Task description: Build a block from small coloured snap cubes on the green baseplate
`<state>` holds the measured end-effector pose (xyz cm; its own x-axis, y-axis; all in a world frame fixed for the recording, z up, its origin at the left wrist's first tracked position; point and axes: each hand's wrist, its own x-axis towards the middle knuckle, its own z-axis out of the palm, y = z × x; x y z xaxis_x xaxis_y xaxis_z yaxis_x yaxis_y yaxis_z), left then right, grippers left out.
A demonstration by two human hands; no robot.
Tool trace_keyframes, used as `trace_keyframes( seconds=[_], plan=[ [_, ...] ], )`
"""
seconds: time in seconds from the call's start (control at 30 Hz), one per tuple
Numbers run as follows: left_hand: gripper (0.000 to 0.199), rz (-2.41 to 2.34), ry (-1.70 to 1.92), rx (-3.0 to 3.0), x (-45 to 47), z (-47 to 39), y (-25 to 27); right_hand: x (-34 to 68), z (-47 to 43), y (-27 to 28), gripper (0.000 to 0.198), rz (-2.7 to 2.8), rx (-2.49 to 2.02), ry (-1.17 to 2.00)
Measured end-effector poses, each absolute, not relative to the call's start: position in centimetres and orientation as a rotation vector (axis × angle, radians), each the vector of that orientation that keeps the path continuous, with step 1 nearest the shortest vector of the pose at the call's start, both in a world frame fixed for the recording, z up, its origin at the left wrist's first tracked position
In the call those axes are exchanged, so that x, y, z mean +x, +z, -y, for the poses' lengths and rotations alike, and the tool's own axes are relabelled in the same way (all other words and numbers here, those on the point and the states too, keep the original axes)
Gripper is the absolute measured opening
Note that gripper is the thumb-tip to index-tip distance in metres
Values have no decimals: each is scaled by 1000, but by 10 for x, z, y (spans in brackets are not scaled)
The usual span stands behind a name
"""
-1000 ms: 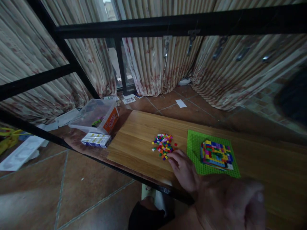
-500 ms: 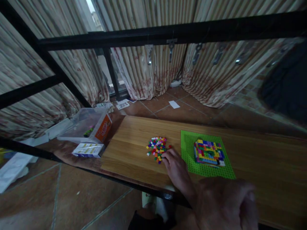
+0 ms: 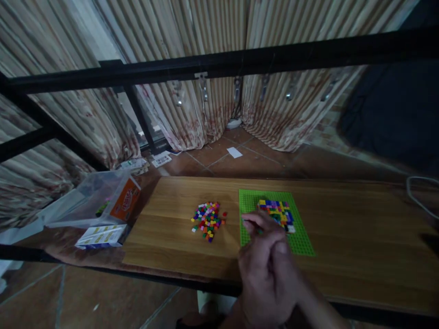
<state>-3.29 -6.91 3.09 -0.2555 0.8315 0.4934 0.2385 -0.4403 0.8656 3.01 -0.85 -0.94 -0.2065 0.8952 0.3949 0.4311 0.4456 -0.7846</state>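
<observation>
So the right hand (image 3: pixel 266 225) just swung from the pile of tiny multicoloured plastic bricks (image 3: pixel 207 218) mid-frame to the multicoloured brick build (image 3: pixel 274 205) on the green studded baseplate (image 3: pixel 302 244) right of centre, shifting work there, fingertips bunched, though can't tell if they're gripping anything.

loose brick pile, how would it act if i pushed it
The brick pile would probably scatter, since its small pieces look unjoined. They'd likely slide or tumble rather than roll, as most look boxy and the wooden tabletop looks smooth.
</observation>
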Motion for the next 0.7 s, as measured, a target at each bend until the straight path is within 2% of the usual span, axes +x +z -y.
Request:
trace_keyframes(
  seconds=[0.17, 0.4, 0.53, 0.7],
  plan=[
    [20, -1410, 1642, 958, -43, 48, 26, 85, -8, 4, 22, 1565, -1270, 593],
    [42, -1516, 1067, 1202, -34, 40, 12, 115, -10, -13, 24, 1500, -1438, 650],
    [48, -1531, 978, 1256, -24, 40, 12, 107, -7, -15, 24, 1653, -1485, 573],
    [47, -1516, 932, 1302, -18, 35, 12, 100, -10, -13, 28, 1782, -1514, 523]
  ],
)
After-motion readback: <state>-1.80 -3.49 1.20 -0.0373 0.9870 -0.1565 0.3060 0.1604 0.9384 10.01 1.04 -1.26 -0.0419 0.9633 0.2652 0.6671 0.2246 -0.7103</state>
